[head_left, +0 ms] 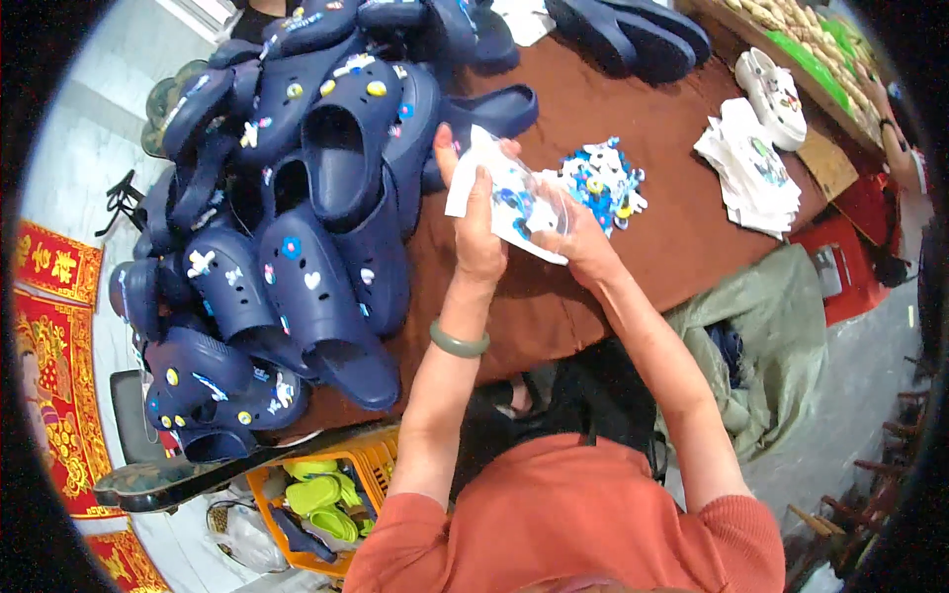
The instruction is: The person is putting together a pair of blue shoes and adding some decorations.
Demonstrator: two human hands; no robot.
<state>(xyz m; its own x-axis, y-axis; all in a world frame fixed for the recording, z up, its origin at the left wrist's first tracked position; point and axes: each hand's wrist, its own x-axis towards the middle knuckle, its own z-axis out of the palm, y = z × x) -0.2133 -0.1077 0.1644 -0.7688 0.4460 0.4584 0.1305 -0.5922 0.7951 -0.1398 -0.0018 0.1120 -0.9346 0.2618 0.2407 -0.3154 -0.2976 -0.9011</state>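
Observation:
Held up over the brown-covered table [563,306] is a white packet with a clear front [506,193], and small blue and white shoe charms show through it. My left hand [478,227] grips its left side, thumb on the front and other fingers mostly behind. At its lower right corner, my right hand [581,242] closes on the clear film; some of its fingertips are hidden. Just beyond my right hand lies a loose heap of blue, white and yellow charms [605,178]. To the left rises a big pile of navy clogs [336,148], many with charms fixed on top.
At the right are a stack of white packets [751,173] and a white clog [771,99]. More dark clogs [633,40] lie at the far edge. An orange crate [371,469] with lime-green clogs stands below left. A grey-green sack [781,346] sits right.

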